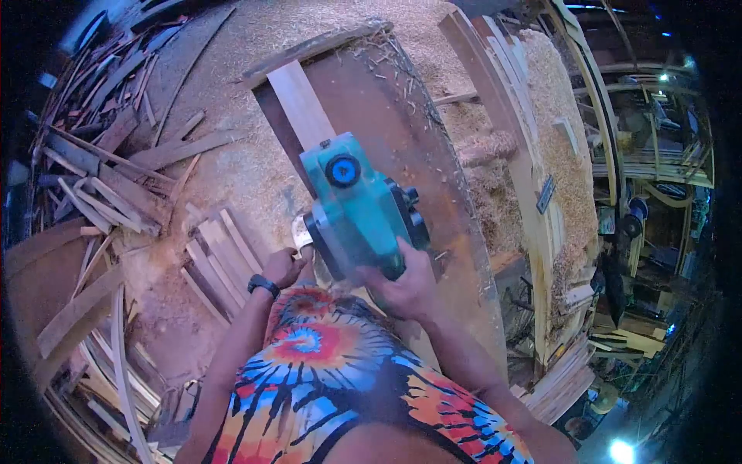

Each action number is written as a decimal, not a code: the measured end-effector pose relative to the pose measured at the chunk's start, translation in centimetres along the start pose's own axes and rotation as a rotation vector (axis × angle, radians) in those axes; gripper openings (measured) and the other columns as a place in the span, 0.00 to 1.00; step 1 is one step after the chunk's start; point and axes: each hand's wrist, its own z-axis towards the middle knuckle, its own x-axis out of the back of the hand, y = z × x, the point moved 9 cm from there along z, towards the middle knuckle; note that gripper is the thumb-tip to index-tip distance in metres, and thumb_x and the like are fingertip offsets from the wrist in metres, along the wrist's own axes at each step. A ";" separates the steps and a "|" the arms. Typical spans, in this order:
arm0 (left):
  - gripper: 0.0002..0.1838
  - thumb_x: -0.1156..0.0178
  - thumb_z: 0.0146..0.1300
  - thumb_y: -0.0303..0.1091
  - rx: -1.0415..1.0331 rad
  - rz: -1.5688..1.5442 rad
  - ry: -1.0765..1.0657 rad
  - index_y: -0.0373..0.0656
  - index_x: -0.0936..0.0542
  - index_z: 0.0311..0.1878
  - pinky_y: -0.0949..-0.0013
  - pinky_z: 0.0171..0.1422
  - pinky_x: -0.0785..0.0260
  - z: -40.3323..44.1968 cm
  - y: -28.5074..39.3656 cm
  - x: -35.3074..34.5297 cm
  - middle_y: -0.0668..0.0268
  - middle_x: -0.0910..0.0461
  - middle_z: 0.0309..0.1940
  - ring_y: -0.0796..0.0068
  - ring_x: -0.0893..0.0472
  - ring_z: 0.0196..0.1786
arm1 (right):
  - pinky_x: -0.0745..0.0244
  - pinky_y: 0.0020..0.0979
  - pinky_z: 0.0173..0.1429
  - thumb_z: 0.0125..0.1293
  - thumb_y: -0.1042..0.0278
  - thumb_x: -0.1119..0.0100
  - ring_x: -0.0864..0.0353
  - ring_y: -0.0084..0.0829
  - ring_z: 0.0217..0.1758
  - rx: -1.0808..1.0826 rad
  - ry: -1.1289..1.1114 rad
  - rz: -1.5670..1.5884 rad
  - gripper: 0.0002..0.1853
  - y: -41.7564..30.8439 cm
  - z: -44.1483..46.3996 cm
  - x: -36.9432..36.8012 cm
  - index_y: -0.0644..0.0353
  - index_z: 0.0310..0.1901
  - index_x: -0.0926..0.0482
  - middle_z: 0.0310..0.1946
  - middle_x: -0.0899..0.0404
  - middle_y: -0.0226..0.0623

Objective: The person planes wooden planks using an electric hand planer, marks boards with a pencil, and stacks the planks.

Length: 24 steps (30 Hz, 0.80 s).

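My right hand [408, 286] is wrapped round the rear handle of a teal electric hand planer [359, 205]. The planer has a round front knob with a blue centre and black parts on both sides. It rests over a pale wooden board [301, 104], whose far end sticks out ahead of it; the rest of the board is largely hidden. Beneath the board is a brown workbench [386, 116]. To the left of the planer, apart from it, my left hand [284, 267] has its fingers curled, with a dark watch [263, 286] on the wrist. Whatever those fingers may hold is hidden.
A wooden strip [325, 50] crosses the bench's far end. Stacked boards [220, 255] and scrap wood [116, 178] lie on the left. Wood shavings [301, 23] cover the ground. Long planks [502, 100] run along the right, with a dark metal piece [546, 193] on them.
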 end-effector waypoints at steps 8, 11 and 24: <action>0.31 0.37 0.66 0.50 0.042 -0.107 0.058 0.29 0.21 0.58 0.56 0.60 0.24 0.5 -2.2 3.2 0.41 0.17 0.51 0.47 0.16 0.55 | 0.19 0.41 0.48 0.60 0.50 0.26 0.12 0.44 0.44 0.242 0.093 -0.038 0.26 -8.1 14.1 -1.7 0.65 0.48 0.19 0.38 0.14 0.51; 0.30 0.37 0.63 0.48 0.033 -0.178 0.157 0.29 0.21 0.57 0.54 0.56 0.24 0.3 -3.5 4.8 0.43 0.15 0.43 0.49 0.14 0.48 | 0.20 0.41 0.50 0.58 0.48 0.27 0.12 0.45 0.45 0.325 0.085 -0.052 0.26 -11.8 19.9 -2.7 0.62 0.48 0.17 0.40 0.13 0.49; 0.25 0.37 0.66 0.41 -0.081 -0.186 0.472 0.33 0.23 0.60 0.55 0.58 0.26 -3.0 -1.2 9.8 0.46 0.16 0.49 0.49 0.16 0.52 | 0.20 0.39 0.51 0.62 0.49 0.29 0.12 0.41 0.45 0.379 0.034 0.026 0.25 -9.3 12.8 -1.9 0.63 0.49 0.18 0.42 0.13 0.47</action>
